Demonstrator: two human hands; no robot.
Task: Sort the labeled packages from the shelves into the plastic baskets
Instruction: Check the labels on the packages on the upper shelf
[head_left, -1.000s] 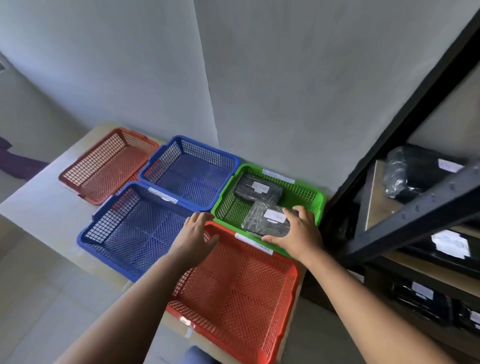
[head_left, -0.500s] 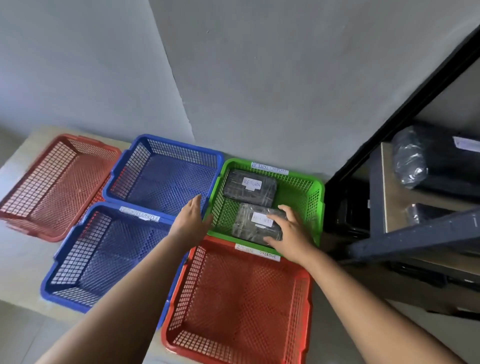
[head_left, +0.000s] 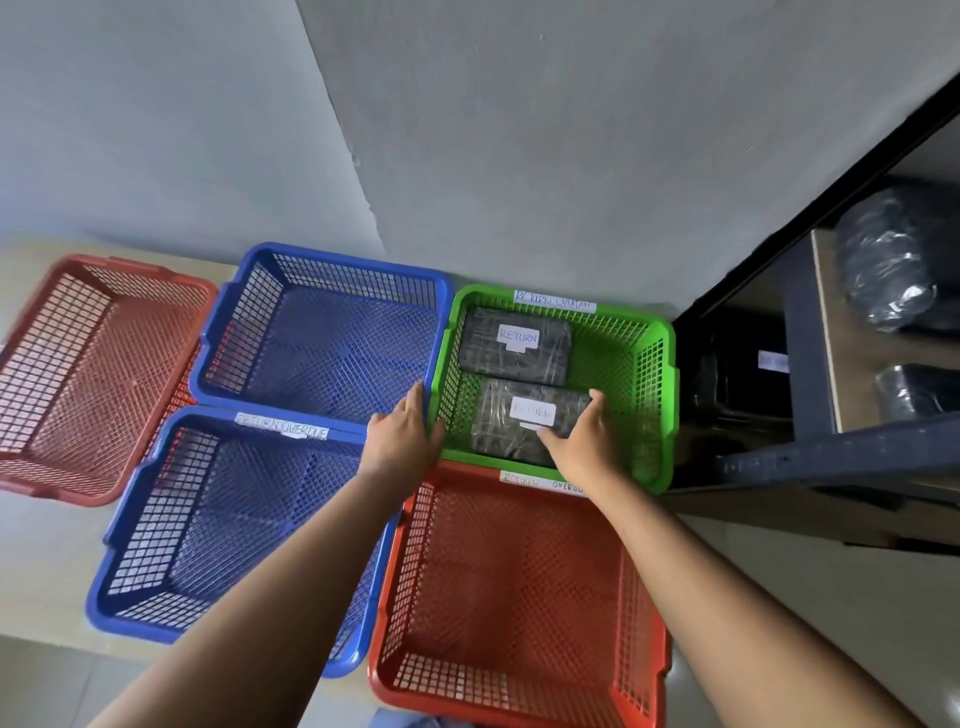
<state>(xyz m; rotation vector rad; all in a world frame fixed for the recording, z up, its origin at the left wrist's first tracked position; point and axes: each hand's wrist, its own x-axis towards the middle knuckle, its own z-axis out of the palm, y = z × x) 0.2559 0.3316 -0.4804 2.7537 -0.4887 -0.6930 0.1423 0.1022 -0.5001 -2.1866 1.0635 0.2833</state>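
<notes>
Two black wrapped packages with white labels lie in the green basket (head_left: 657, 364). The far package (head_left: 514, 348) reads RETURN. The near package (head_left: 498, 421) lies under my right hand (head_left: 582, 441), whose fingers curl round its near right end. My left hand (head_left: 402, 436) rests with straight fingers against the green basket's left wall, holding nothing.
A red basket (head_left: 519, 597) sits nearest, two blue baskets (head_left: 218, 519) (head_left: 322, 332) to the left, another red basket (head_left: 83, 374) at far left. A dark metal shelf (head_left: 831, 457) at right holds more black packages (head_left: 893, 270). A grey wall stands behind.
The view has tilted down and left. My right hand stays on the near package in the green basket. My left hand moved right from the blue basket's rim to the green basket's wall.
</notes>
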